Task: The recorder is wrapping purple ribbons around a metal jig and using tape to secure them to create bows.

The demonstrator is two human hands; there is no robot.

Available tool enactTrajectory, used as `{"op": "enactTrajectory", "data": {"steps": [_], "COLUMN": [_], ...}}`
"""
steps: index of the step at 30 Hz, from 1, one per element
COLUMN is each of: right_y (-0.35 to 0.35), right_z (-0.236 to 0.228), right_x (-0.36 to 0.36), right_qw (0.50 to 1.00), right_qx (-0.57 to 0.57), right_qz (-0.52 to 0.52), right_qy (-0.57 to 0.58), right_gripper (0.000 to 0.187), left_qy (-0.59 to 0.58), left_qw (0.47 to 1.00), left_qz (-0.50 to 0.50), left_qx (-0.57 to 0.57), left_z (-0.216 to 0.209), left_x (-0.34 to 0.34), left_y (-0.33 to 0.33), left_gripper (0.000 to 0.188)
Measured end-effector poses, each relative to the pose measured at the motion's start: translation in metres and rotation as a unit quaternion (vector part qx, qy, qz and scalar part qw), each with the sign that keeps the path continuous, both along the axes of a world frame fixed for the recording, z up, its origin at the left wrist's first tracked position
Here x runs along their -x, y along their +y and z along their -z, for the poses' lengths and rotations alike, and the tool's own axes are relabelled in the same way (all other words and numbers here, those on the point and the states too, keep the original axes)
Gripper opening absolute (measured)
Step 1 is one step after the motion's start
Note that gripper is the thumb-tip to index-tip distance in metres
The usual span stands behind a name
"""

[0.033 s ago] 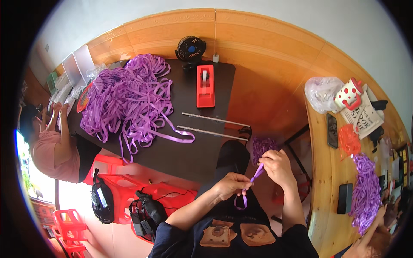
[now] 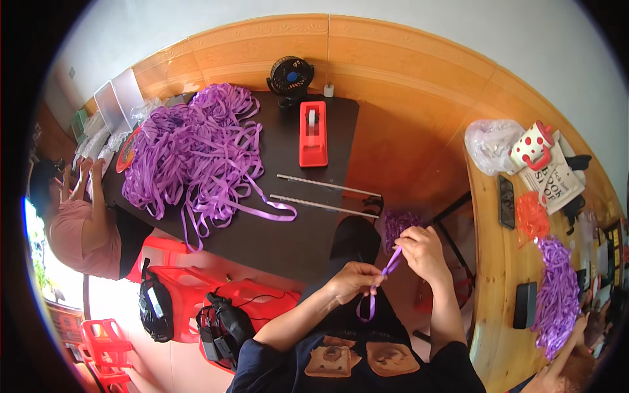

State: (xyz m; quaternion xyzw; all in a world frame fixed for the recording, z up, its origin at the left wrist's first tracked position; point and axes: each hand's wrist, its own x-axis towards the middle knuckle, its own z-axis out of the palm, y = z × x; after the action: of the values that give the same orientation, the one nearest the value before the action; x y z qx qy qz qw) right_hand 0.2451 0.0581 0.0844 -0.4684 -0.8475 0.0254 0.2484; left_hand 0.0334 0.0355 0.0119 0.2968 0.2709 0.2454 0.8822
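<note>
Over my lap, a narrow purple ribbon (image 2: 392,263) is stretched between my two hands. My left hand (image 2: 354,281) pinches it between thumb and fingers, and a small loop of the ribbon hangs below that grip. Higher and to the right, my right hand (image 2: 422,252) pinches the ribbon's upper part with closed fingertips. The ribbon looks gathered or knotted beside my left fingertips; the detail is too small to tell. On the dark table (image 2: 288,245) at the left lies a big tangled heap of purple ribbon (image 2: 190,157).
Two thin metal rods (image 2: 327,185) stick out past the dark table's right edge. A red tape dispenser (image 2: 313,134) and a black fan (image 2: 290,77) stand behind them. More purple ribbon (image 2: 557,295) lies on the wooden table (image 2: 491,314). A person (image 2: 85,226) sits at left; another's arm shows lower right.
</note>
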Motion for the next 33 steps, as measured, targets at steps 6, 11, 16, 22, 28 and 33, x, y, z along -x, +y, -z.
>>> {"op": "enactTrajectory", "data": {"steps": [6,11,16,22,28,33], "right_y": [0.075,0.121,0.162,0.178,0.151,0.079], "right_z": [0.002,-0.015,0.009,0.041,0.092,0.102], "right_x": [0.007,0.032,0.045,0.056,0.066,0.085], "right_qw": [0.991,0.983,0.979,0.977,0.984,0.971], "right_qx": [-0.106,-0.088,-0.053,0.020,0.035,0.005], "right_qz": [-0.006,-0.057,-0.101,-0.113,-0.068,-0.038], "right_qy": [0.078,0.149,0.172,0.182,0.163,0.236], "right_gripper": [0.009,0.020,0.023,0.018,0.014,0.015], "left_qy": [-0.072,-0.125,-0.165,-0.060,-0.051,0.058], "left_qw": [0.976,0.928,0.905,0.881,0.871,0.925], "left_qz": [-0.194,-0.330,-0.378,-0.457,-0.479,-0.371], "left_qx": [-0.074,-0.120,-0.100,-0.103,-0.092,-0.054], "left_z": [0.018,0.021,0.037,0.040,0.039,0.004], "left_x": [-0.020,-0.026,-0.032,-0.034,-0.037,-0.027], "left_y": [0.045,0.068,0.078,0.084,0.070,-0.002], "left_gripper": [0.014,0.013,0.019,0.019,0.015,0.016]}}
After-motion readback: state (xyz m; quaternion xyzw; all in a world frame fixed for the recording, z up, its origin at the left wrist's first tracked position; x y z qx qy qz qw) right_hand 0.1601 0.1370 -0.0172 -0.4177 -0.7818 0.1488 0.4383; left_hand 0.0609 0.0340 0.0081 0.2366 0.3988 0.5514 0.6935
